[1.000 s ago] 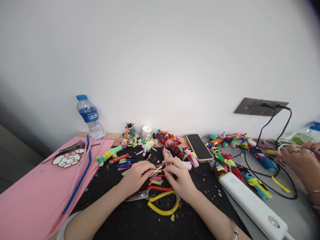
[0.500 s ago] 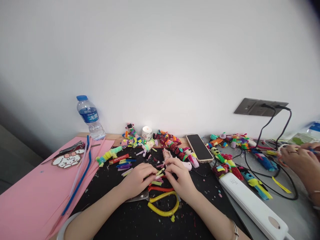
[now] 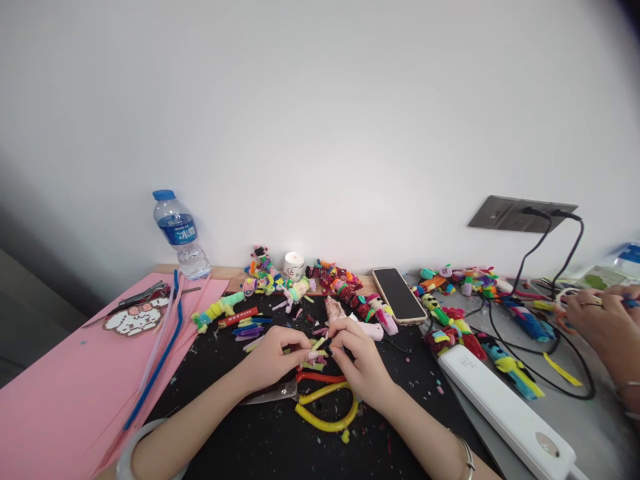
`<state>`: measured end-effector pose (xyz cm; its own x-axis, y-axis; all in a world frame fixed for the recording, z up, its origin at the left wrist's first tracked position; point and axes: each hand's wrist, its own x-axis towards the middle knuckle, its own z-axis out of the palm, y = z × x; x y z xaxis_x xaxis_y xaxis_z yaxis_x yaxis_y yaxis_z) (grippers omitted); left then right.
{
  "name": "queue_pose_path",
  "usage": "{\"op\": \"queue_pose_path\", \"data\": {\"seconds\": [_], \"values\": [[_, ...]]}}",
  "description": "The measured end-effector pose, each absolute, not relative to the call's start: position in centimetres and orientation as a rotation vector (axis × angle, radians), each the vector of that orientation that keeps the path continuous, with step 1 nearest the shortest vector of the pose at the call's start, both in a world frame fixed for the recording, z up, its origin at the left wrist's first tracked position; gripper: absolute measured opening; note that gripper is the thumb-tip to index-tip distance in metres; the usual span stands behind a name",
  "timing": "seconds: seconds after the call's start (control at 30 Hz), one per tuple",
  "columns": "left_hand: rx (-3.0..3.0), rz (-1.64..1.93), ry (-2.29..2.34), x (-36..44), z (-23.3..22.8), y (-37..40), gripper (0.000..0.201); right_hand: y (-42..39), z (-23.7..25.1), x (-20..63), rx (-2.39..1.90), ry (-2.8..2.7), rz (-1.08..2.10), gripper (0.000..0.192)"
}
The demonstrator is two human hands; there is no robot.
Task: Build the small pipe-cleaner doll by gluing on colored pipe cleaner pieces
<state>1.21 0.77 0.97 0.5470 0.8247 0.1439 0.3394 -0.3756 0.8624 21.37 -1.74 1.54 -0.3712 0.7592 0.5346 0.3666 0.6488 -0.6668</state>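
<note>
Bottle (image 3: pixel 179 235): far left, against the wall, behind the paper sheet (image 3: pixel 60 393).
Candle (image 3: pixel 293 265): by the wall, behind both hands.
Scissors (image 3: pixel 305 397): under the hands, on the mat (image 3: pixel 250 440).
Phone (image 3: pixel 399 294): right of the candle.
Power strip (image 3: pixel 505 407): right, before the phone.

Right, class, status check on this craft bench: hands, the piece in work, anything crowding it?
Left hand and right hand pinch a small bundle of coloured strips. Scissors lie directly beneath. Another person's hand works at far right, apart.
</note>
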Motion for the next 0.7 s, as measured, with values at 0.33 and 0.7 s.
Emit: {"op": "queue_pose_path", "data": {"seconds": [0.33, 0.7], "values": [[2.207, 0.709, 0.852, 1.50, 1.32, 0.12, 0.019, -1.81, 1.52, 21.51, -0.939, -2.065, 0.556, 0.012], [2.110, 0.728, 0.894, 1.76, 1.32, 0.04, 0.019, -1.55, 1.34, 21.26, -0.879, -1.975, 0.602, 0.017]]}}
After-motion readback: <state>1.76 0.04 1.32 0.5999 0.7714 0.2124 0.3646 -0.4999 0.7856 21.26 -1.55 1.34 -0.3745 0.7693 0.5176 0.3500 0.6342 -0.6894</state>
